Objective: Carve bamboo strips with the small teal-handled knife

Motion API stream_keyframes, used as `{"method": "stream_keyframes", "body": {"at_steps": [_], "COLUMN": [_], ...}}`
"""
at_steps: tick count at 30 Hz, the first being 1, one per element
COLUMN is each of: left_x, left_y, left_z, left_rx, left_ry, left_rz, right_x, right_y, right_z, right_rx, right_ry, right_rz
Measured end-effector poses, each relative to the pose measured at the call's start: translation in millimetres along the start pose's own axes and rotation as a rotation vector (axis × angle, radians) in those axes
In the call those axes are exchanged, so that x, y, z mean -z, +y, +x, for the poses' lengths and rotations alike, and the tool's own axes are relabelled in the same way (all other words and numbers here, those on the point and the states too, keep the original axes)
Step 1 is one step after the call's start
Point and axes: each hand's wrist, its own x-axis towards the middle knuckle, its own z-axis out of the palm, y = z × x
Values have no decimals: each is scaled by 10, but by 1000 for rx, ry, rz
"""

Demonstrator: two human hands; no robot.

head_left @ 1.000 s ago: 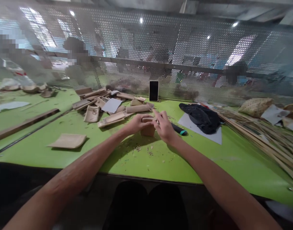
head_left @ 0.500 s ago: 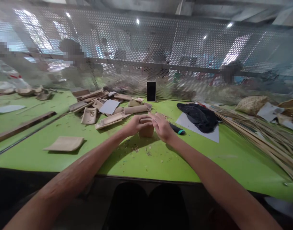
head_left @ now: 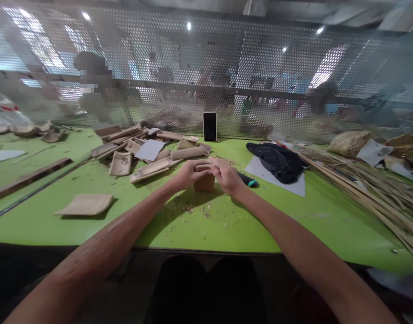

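Near the middle of the green table, a small brown wooden block stands below my hands. My left hand wraps over its upper left side, fingers reaching to the right across the top. From the right, my right hand meets those fingertips, its own fingers curled together. Anything small between the fingers is hidden. Wood shavings lie scattered in front of the block. Just behind my right hand rests a dark handle with a teal band, its other end covered by the hand.
Curved bamboo pieces are piled behind to the left, with one bamboo tray nearer me. A phone stands against the perforated metal screen. Dark cloth lies on paper at right, beside long bamboo strips. People sit beyond the screen.
The view has shifted slightly, so the table things appear a little further left. My right hand's fingers are more curled; both hands stay over the block.
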Motion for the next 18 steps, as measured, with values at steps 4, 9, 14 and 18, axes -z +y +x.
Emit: {"method": "stream_keyframes", "body": {"at_steps": [4, 9, 14, 18], "left_x": [1, 4, 5, 14], "left_y": [23, 28, 10, 21], "left_z": [-8, -4, 4, 1], "left_rx": [-5, -8, -30, -21], "left_ry": [-10, -17, -16, 2], "left_rz": [16, 10, 16, 58], "right_x": [-14, -32, -44, -93], "right_y": [-4, -8, -30, -71], "right_z": [-15, 10, 28, 22], "right_rx": [12, 40, 87, 105], "right_ry": [25, 50, 105, 116], "right_rz": [-15, -47, -131, -89]}}
